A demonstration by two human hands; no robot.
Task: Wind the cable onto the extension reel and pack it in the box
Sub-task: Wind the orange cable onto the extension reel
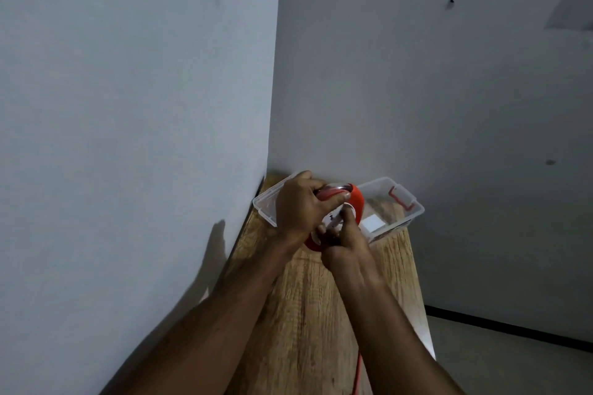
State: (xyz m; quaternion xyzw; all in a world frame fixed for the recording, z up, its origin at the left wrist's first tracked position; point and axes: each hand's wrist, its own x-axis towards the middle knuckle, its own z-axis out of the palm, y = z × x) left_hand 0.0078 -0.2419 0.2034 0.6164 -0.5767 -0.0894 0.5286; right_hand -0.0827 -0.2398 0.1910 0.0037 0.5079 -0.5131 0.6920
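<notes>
1. Red plastic extension reel [354, 199] is being held just above the wooden table [308, 305], in front of the clear box [414, 213], not yet inside it.
2. The left hand [303, 205] is gripping the reel's rim, fingers curled over the top and thumb pressing across the wound red turns.
3. The right hand [345, 240] is working at the reel's white centre face, fingers bunched narrowly there; whether it is pinching a crank or only the hub cannot be told.
4. One red cable [356, 375] is trailing off the near table edge, so the winding step is judged to be in hand and unfinished.
5. The next move is judged to be calling for further turns, the left hand steadying the reel while slack is being drawn up.
6. Count: one reel, one cable, one box, two hands. The box is showing one red latch [399, 199]; a white item [372, 223] is lying inside.
</notes>
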